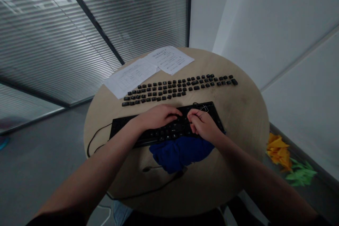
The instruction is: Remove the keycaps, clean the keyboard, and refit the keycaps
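Taking the long black plastic keyboard (168, 132) as the dial, set at the centre of a round pale-wood table (249, 120): rests the left hand (160, 116) at eleven o'clock, with fingers bent over the keys; places the right hand (202, 123) at three, with fingers curled in and tips together. Cannot tell of anything clamped in either. Shows rows of small black plastic keycaps (173, 90) at twelve, white printed paper sheets (169, 58) at eleven, a crumpled blue cloth (182, 150) at five.
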